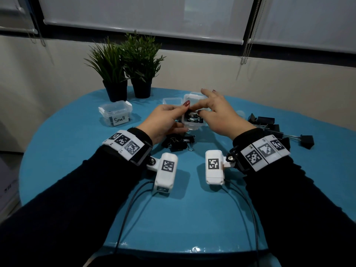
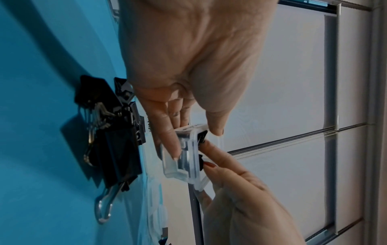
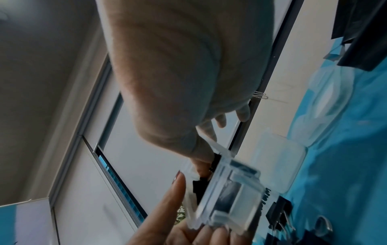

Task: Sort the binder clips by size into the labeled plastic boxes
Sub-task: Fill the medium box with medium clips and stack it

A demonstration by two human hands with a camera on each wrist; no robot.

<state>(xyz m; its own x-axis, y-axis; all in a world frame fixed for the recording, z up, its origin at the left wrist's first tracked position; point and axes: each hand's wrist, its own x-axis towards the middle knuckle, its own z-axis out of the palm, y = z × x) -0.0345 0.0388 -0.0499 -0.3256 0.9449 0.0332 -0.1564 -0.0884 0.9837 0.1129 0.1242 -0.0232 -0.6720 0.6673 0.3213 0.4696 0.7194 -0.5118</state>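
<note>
My left hand grips a small clear plastic box and holds it just above the blue table; its label is hidden. The box holds black binder clips. From the right, my right hand reaches over the box mouth, where thumb and forefinger pinch a black clip, the other fingers spread. The left wrist view shows the box between my left fingers and thumb. In the right wrist view the box is blurred. A pile of mid-size clips lies under my left hand.
A closed box labelled "Small" stands at the left. A loose clear lid lies behind the hands. Large black clips are heaped at the right. Two potted plants stand at the table's far edge. Camera cables trail toward the front.
</note>
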